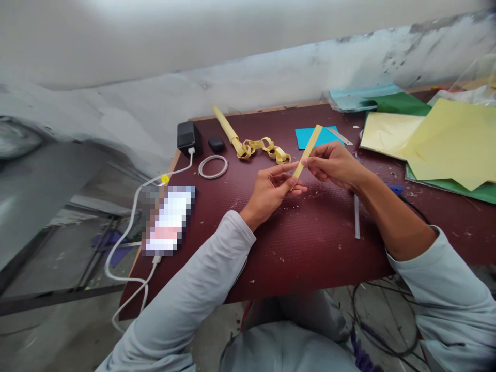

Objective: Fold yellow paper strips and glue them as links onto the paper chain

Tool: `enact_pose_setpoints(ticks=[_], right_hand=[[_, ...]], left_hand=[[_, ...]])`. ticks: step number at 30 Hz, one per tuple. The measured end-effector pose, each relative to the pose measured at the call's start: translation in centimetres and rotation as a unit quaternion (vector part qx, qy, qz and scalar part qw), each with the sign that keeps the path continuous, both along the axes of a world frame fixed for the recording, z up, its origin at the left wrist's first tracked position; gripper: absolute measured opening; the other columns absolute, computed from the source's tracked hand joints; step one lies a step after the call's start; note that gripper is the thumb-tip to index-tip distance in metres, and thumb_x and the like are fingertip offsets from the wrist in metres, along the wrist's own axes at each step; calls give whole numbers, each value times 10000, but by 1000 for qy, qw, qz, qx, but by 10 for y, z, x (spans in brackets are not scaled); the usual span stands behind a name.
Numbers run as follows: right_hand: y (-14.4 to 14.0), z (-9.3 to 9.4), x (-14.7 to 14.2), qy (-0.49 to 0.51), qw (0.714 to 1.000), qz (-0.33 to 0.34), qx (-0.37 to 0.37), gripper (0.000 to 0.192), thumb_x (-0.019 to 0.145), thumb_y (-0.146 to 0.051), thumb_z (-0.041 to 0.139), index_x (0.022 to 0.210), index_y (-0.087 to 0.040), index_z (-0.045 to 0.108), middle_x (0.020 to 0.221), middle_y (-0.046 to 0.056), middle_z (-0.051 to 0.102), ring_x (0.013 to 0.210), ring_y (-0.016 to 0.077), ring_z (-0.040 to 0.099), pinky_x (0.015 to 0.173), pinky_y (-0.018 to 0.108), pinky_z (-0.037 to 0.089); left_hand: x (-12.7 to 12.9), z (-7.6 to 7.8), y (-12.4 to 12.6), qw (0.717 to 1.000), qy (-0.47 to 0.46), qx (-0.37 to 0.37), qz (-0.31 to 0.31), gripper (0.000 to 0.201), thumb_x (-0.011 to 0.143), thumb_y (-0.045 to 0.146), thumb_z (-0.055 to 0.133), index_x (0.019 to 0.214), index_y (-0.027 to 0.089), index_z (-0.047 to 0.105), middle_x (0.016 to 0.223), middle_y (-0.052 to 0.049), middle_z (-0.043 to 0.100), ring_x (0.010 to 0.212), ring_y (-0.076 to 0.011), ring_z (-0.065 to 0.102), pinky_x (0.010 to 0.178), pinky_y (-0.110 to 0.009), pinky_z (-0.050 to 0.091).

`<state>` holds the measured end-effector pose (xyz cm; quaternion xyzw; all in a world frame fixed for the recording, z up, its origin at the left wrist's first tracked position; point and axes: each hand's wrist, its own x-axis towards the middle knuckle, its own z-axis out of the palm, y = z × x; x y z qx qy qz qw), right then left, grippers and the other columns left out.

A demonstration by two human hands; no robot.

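Note:
A narrow yellow paper strip (311, 141) slants upward between my two hands, above the dark red table. Its lower end is pinched by my left hand (273, 188), thumb on top. My right hand (332, 164) grips the strip around its middle with thumb and curled fingers. Just beyond them lies a yellow paper chain (267, 144) of linked loops, joined or touching a rolled yellow paper tube (225, 125); I cannot tell which. Behind my right hand is a blue paper piece (306, 137) with a cutter blade (340, 136) on it.
Left on the table (287, 258) are a phone (170, 219) on a white cable, a black charger (188, 138), a roll of clear tape (213, 167) and a small black object (216, 144). Yellow sheets (453, 142) and green ones lie right. A translucent stick (357, 217) lies below my right wrist.

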<state>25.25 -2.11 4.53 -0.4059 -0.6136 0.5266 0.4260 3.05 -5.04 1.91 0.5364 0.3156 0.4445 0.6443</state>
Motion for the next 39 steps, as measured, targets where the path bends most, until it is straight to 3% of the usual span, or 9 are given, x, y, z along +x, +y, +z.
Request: enact_pose_setpoints(ticks=[4,12,19,28,33,39], right_hand=[[-3,0,-2,-34,998,43,-9,234,920,-369,881,878,-154,801,592,-23,634,432,56,442,379,222,321],[1,-1,3,-24,1000,11,7,305,924,-370,886,759,-168,727,597,-8,633,434,61,456,377,231,309],[-3,1,0,-37,998,53,-11,246,917,-373,895,910,-145,804,610,-12,634,434,63,456,377,232,349],[-2,0,-2,-31,998,54,-5,236,946,-364,870,871,-157,786,610,-16,636,432,58,466,383,216,358],[-6,4,-5,-57,994,96,-17,269,953,-403,866,939,-139,816,697,21,716,443,58,496,382,217,385],[-5,0,-6,-62,994,92,-1,248,984,-387,831,1013,-141,832,712,18,725,439,52,467,380,212,363]], left_hand=[[1,0,0,1000,-1,0,5,505,934,308,904,1392,154,758,957,-61,833,852,-171,848,849,-315,721],[0,2,0,999,-16,-28,-1,504,919,278,919,1378,149,756,964,-68,843,894,-184,861,833,-283,708],[1,5,-1,999,-5,-33,13,459,929,228,893,1362,147,761,962,-63,847,905,-183,862,865,-293,709],[3,7,-3,998,-22,-56,17,525,936,184,869,1434,158,705,935,-48,828,890,-187,855,803,-278,712],[3,10,-3,998,-16,-52,20,528,940,192,867,1434,160,683,988,-65,843,893,-190,854,809,-284,713],[1,7,-1,997,-24,-68,10,555,938,225,885,1434,136,653,932,-68,826,838,-181,835,756,-272,701]])
